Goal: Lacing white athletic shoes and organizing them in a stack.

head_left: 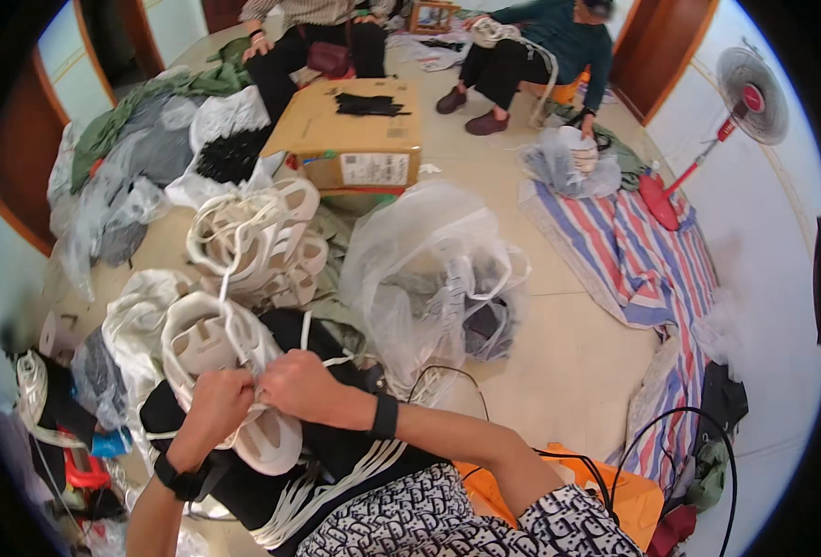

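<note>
My left hand [217, 401] and my right hand [301, 386] meet over my lap, both closed on a white cord [233, 320] that runs up from them. Just under the hands lies a white shoe upper [208, 345] with its pale sole end [271, 442] resting on black fabric with white stripes [336, 455]. A pile of more white shoe uppers [257, 239] sits beyond it on the floor. Both wrists wear black bands.
A clear plastic bag [433, 274] with dark items stands to the right. A cardboard box [355, 130] lies farther off, with two seated people [531, 46] behind it. A striped sheet [633, 251], a red-based fan [749, 97] and heaps of clothes [141, 139] surround the floor.
</note>
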The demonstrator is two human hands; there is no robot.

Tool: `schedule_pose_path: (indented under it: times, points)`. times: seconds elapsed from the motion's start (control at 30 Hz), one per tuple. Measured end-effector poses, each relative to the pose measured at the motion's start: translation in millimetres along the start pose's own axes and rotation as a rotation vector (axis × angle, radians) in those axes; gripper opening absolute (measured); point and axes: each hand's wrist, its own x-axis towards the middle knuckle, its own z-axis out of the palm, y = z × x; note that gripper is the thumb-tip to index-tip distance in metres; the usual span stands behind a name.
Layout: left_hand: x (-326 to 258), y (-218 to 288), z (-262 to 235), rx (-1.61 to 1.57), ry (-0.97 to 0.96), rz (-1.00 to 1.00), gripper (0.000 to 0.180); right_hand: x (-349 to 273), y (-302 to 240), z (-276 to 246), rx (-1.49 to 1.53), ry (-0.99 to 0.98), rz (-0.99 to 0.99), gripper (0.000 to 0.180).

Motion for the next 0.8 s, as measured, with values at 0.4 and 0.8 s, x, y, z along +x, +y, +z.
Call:
schedule_pose_path:
  times: [0.4,0.8]
  points:
    - [-25.4,-8.1,-8.0,0.374,0.125,0.180,0.007,18.1,3.5,-11.8,0.099,0.093,-0.148,0.021]
    - [-37.2,17.3,-19.1,-0.804,0.544,-0.237,0.008,35.1,-42.3,-36.8,0.725,-0.221,0.279,0.027]
